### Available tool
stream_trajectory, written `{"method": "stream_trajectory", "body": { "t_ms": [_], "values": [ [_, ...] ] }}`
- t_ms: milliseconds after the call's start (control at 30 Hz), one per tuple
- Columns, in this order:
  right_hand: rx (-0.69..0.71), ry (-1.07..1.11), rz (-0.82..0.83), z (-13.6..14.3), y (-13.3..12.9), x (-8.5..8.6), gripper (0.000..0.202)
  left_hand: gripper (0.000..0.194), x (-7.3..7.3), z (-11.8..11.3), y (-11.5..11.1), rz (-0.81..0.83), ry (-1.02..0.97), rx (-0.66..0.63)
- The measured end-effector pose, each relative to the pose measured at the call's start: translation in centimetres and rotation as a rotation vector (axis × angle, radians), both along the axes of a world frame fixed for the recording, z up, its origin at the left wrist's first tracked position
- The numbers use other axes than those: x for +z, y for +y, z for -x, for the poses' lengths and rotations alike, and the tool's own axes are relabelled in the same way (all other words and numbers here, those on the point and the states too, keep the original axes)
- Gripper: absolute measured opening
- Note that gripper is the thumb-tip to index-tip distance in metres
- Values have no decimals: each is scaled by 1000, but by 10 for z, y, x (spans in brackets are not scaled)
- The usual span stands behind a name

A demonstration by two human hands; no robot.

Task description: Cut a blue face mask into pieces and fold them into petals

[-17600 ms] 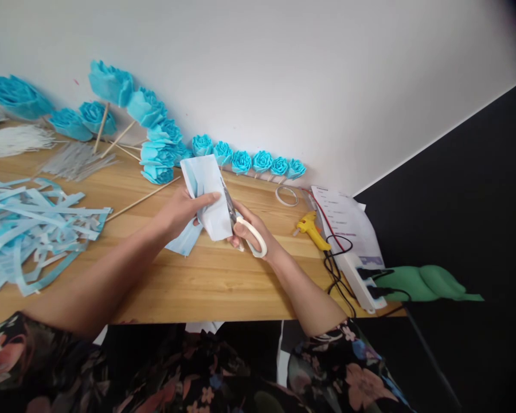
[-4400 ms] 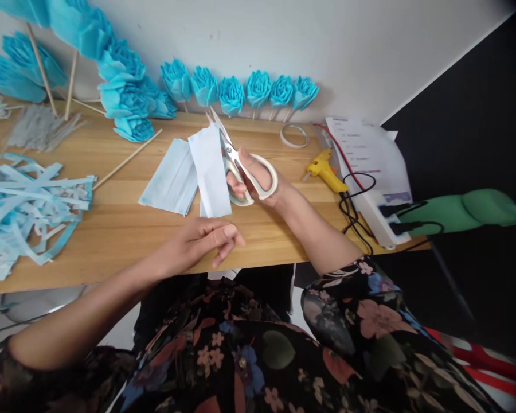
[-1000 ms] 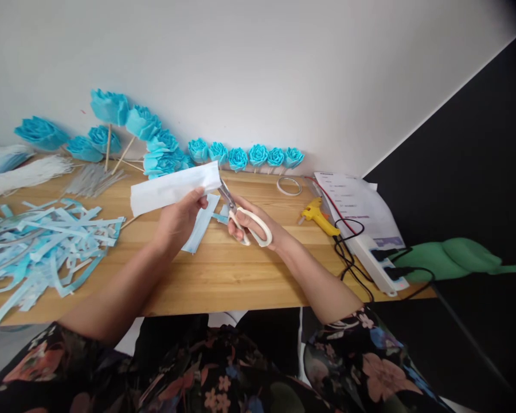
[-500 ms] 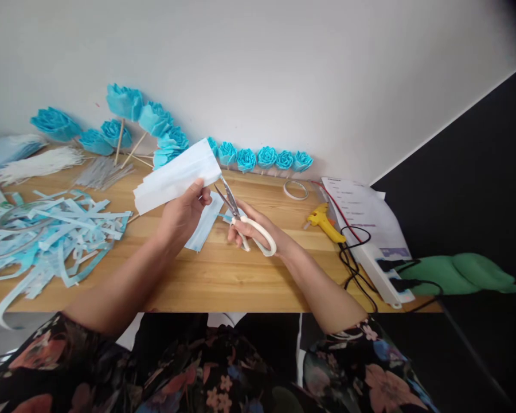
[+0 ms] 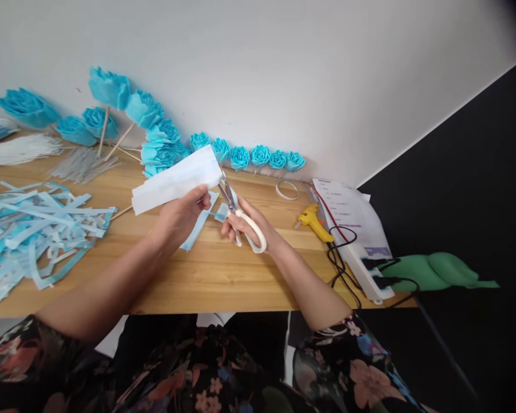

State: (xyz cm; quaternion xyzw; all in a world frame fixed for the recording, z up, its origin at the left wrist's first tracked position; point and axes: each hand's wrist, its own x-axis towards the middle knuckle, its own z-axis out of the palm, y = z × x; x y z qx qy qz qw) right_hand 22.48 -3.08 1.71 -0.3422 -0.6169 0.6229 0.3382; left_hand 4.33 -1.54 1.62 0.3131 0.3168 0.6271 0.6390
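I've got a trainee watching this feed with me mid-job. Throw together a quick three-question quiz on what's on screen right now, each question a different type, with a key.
1. Multiple choice: what does the right hand hold?
A. a roll of tape
B. scissors
C. a wooden stick

2. True or false: in the picture, the yellow glue gun lies to the right of both hands.

3. Fill in the blank: the left hand grips a pale sheet, and in the picture the heap of loose strips lies to the ____ of that sheet.

Key: 1. B; 2. True; 3. left
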Motion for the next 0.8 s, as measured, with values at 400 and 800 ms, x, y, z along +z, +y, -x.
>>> {"method": "stream_trajectory", "body": {
  "t_ms": [400, 800],
  "values": [
    [-67, -69, 33, 2, -4, 9, 85, 16, 3, 2, 0, 36, -23, 15],
    [-101, -127, 98, 3, -2, 7, 89, 16, 4, 3, 0, 35, -18, 9]
  ]
}}
